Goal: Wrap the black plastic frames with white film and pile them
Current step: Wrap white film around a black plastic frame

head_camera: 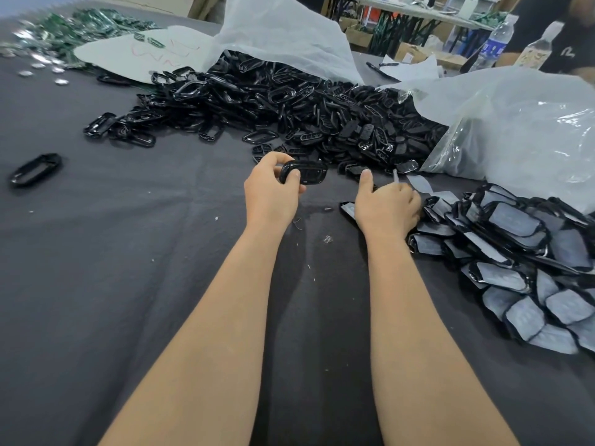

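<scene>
**Frame held in left grip, film strip in right, between two piles**

Nearest, a wide stretch of dark cloth-covered tabletop [128,268] is left open on both sides of the bare forearms, dotted only with small pale scraps. The near edge of the tabletop is cut off by the picture.

Further out, a black plastic frame [307,173] is held off the cloth by the left grip [270,191], thumb and fingers curled round its left end. Just to the right, the right grip [386,204] is closed with the thumb raised, and a thin white film strip [395,178] is seen standing up from its curled fingers; how it is pinched is hidden by the knuckles. That grip is pressed against the edge of the wrapped pile [515,252], which spreads to the right and is cut off by the picture's border.

A single loose frame [35,169] lies well apart at the left.

Beyond the grips, the route forward is closed by a broad heap of unwrapped frames [289,104], spilling from a white bag [283,30]. A clear plastic bag [515,130] is slumped at the right.

Farthest, blurred green parts [80,27], two bottles [492,43] and a partly cut-off person [547,24] can be made out.
</scene>
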### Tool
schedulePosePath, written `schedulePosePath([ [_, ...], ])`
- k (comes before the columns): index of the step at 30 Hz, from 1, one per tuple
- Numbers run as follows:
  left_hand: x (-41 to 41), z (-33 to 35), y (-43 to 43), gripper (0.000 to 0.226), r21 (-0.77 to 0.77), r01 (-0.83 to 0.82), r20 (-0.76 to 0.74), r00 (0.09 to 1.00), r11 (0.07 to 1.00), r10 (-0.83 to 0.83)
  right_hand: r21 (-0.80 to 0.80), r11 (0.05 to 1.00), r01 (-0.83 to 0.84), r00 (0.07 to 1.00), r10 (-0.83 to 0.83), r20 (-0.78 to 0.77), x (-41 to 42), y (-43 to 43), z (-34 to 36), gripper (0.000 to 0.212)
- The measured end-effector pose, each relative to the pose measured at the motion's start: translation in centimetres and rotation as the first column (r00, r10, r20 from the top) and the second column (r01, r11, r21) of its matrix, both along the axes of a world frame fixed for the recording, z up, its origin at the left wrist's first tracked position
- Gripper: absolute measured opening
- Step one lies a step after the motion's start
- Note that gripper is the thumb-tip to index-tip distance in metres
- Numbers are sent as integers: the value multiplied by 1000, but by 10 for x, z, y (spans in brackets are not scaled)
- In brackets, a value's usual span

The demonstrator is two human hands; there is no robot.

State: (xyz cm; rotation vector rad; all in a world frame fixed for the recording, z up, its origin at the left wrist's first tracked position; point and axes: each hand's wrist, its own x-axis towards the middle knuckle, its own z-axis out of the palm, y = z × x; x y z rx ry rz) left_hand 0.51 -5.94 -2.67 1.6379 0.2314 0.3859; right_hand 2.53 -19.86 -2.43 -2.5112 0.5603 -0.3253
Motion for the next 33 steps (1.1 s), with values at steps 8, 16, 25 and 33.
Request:
schedulePosePath([
  [8,1,0,0,14,-42,-9,8,1000,999,9,716,608,-345,872,-74,483,-6,19,15,16],
  [16,1,0,0,13,-99,-10,22,1000,995,12,888,276,-367,924,-4,383,-7,26,17,16],
  [25,-1,3,-2,22,-133,64,31,998,989,-60,656,559,-507,851,201,485,-12,31,18,9],
  [33,-3,6,-5,22,-141,127,86,990,982,-115,511,735,-446,843,152,517,-11,38,10,16],
])
